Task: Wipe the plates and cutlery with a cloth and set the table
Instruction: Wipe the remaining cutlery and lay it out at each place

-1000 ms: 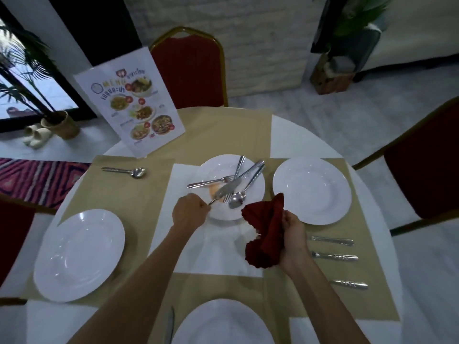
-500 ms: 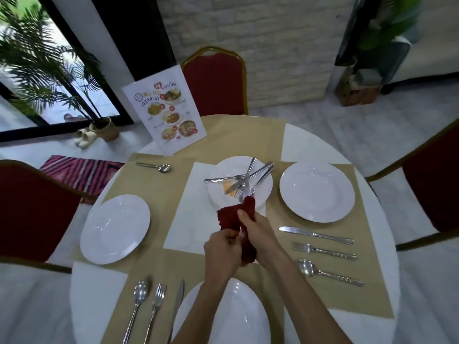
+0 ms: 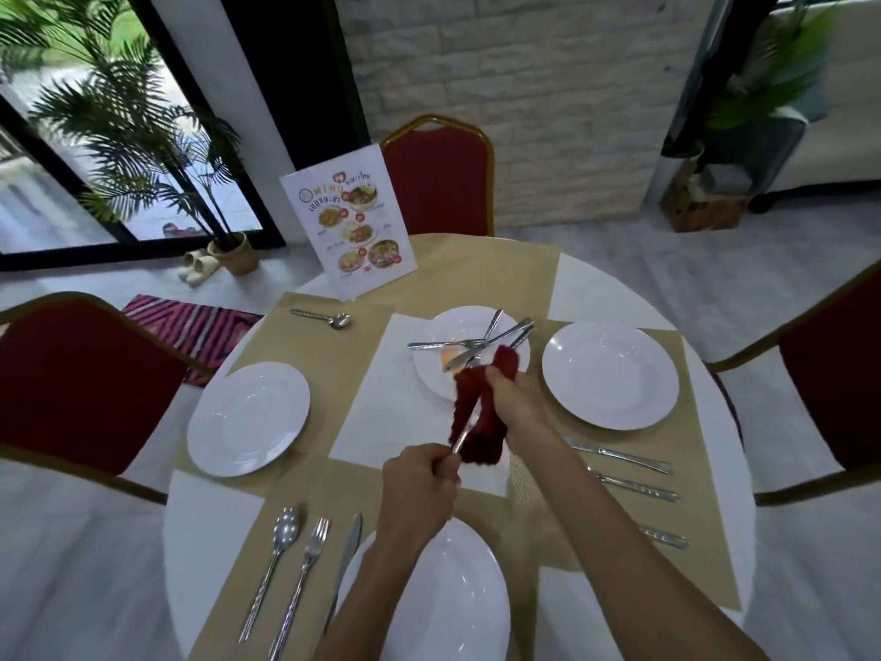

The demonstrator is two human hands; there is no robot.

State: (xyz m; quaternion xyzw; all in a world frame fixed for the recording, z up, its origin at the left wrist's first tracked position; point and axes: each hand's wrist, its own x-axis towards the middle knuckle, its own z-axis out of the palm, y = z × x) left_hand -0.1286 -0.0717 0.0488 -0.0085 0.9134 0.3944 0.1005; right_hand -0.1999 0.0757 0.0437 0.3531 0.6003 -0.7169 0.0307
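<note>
My left hand (image 3: 422, 484) grips the handle of a piece of cutlery (image 3: 461, 440) whose other end is wrapped in a dark red cloth (image 3: 481, 412). My right hand (image 3: 517, 398) holds that cloth around it, above the white mat. Behind them a white plate (image 3: 431, 369) carries several loose pieces of cutlery (image 3: 476, 343). White plates lie at the left (image 3: 248, 419), at the right (image 3: 610, 374) and at the near edge (image 3: 448, 598). A spoon (image 3: 276, 555), a fork (image 3: 302, 574) and a knife (image 3: 345, 560) lie left of the near plate.
A knife (image 3: 617, 454) and two more pieces of cutlery (image 3: 639, 488) lie below the right plate. A lone spoon (image 3: 324, 318) and a standing menu card (image 3: 350, 229) are at the far left. Red chairs (image 3: 438, 176) ring the round table (image 3: 212, 512).
My left hand lifted a piece of cutlery off the middle plate and drew it toward me. My right hand wrapped the red cloth around it. The view rose and widened.
</note>
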